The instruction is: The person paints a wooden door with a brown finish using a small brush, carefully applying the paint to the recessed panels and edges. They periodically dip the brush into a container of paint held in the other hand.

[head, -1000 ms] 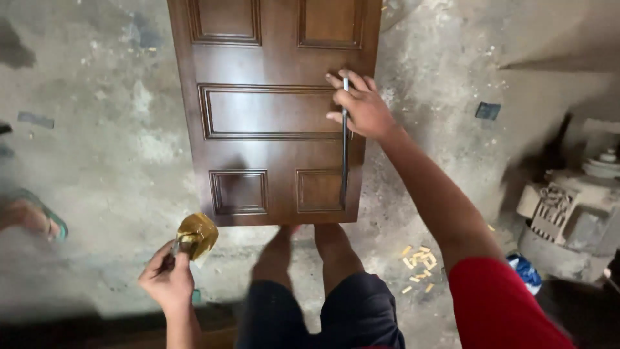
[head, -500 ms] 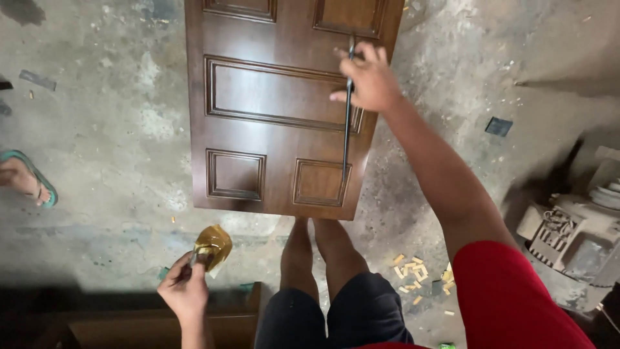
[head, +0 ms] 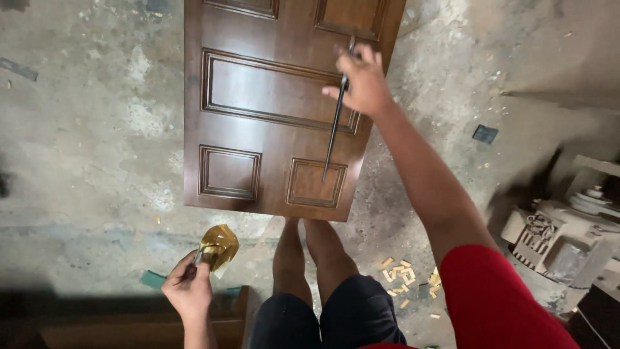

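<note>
Two hands — right hand (head: 363, 81) clasps black rod (head: 334, 123) over door (head: 258, 103) (on floor) | left hand (head: 188, 289) pinches gold foil (head: 218, 245)

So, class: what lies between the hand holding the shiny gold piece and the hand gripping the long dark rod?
In the head view, the brown panelled door and the person's bare legs lie between the left hand with the gold piece and the right hand on the rod.

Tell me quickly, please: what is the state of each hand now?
Left hand: closed, pinching a gold foil piece.
Right hand: closed around a thin dark rod over the door.
</note>
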